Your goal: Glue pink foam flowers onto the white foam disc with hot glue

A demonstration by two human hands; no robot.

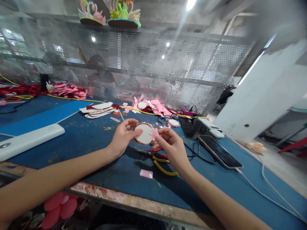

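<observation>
Above the blue table, my left hand [123, 136] grips a white disc [144, 134] with a reddish-brown rim, thumb on its face and fingers behind. At the disc's right edge, my right hand [171, 145] pinches a small piece of pale pink fabric [155, 133]. Whether the fabric is fixed to the disc I cannot tell. Below the hands lie scissors [165, 164] with yellow and red handles, partly hidden by my right hand. A pink rectangular piece [146, 174] rests closer to the table's front edge.
White cut pieces [98, 110] are stacked at the back left, with a pink fabric pile [155, 107] beyond the hands. A phone [219, 151] on a white cable and a dark tablet [194, 127] lie right. A long white device [31, 140] sits left. Perforated metal [148, 64] stands behind.
</observation>
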